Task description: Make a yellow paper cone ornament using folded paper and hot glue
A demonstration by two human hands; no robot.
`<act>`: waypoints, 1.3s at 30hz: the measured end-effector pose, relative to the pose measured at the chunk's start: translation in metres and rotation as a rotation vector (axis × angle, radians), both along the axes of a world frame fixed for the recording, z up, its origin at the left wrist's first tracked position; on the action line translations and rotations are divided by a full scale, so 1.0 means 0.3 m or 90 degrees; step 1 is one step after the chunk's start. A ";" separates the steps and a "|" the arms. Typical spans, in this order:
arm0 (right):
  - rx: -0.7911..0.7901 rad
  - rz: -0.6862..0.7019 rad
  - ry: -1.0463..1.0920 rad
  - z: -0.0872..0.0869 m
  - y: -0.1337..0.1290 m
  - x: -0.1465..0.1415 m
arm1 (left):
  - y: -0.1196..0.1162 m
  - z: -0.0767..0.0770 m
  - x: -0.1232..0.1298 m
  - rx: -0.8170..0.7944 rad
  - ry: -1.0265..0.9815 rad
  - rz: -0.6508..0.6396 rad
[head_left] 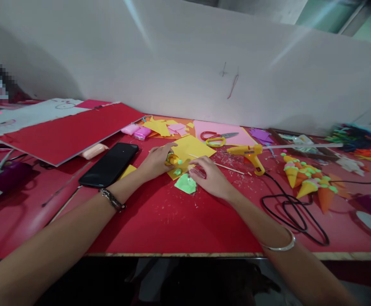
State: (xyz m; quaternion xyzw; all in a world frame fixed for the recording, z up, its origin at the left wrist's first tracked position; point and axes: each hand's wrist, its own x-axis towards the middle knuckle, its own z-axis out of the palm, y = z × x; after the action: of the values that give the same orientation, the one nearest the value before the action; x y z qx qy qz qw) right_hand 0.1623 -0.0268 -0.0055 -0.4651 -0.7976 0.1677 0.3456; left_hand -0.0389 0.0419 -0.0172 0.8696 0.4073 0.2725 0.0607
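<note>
Between the fingers of my left hand (pixel 158 161) is a small yellow paper cone (pixel 172 159) with bits of green modelling clay at its tip. My right hand (pixel 213 176) is curled just to the right, its fingertips close together; what they pinch, if anything, is too small to tell. Below them, a flattened lump of light green clay (pixel 185 184) lies on clear plastic, touching or nearly touching my right fingers. Yellow paper (pixel 193 146) is spread under and behind both hands. A thin wooden stick (pixel 230 168) lies behind my right hand.
A yellow glue gun (pixel 252 156) with a black cable stands right, near finished clay-topped cones (pixel 309 180). Scissors (pixel 219 138) lie behind on pink paper. A black phone (pixel 110 165) and red board (pixel 73 129) are left. A white wall (pixel 179 63) closes the back.
</note>
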 end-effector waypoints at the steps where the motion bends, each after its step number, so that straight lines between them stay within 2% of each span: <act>1: 0.003 0.001 0.000 0.000 0.001 0.002 | 0.000 -0.001 0.000 -0.006 0.000 -0.005; 6: 0.013 0.001 0.010 -0.001 0.005 0.008 | 0.002 -0.008 -0.001 -0.025 -0.009 0.050; 10: 0.019 -0.001 0.010 -0.001 0.008 0.010 | -0.004 0.007 -0.002 0.084 0.014 0.046; 12: 0.024 -0.002 0.008 -0.001 0.009 0.011 | -0.016 0.028 0.000 0.151 0.046 0.004; 14: 0.033 -0.006 0.006 -0.001 0.010 0.011 | -0.033 0.052 0.005 0.177 0.107 -0.077; 17: 0.053 -0.022 0.013 0.002 0.013 0.012 | -0.054 0.074 0.014 0.138 0.204 -0.182; 21: 0.073 -0.061 0.051 0.004 0.018 0.015 | -0.053 0.069 0.017 0.046 0.249 -0.192; 24: 0.063 -0.073 0.068 0.002 0.019 0.017 | -0.037 0.052 0.011 -0.022 0.216 -0.182; 27: 0.043 -0.063 0.083 -0.001 0.015 0.011 | -0.031 0.039 0.010 -0.056 0.122 -0.166; 31: -0.080 0.048 0.240 -0.003 0.008 -0.006 | -0.063 0.043 0.041 0.017 -0.090 -0.119; 34: -0.155 0.108 0.363 -0.002 0.007 -0.015 | -0.100 0.044 0.078 0.057 -0.161 -0.142; 36: -0.142 0.093 0.384 0.000 0.008 -0.017 | -0.115 0.036 0.097 0.038 -0.180 -0.154; 39: -0.092 0.065 0.338 -0.001 0.015 -0.014 | -0.123 0.021 0.110 -0.004 -0.191 -0.147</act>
State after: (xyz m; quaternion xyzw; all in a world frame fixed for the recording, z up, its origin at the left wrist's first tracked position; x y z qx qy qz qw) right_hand 0.1581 -0.0223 -0.0059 -0.3877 -0.6876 0.3570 0.4994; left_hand -0.0058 0.0049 -0.0110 0.8598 0.2919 0.3892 0.1548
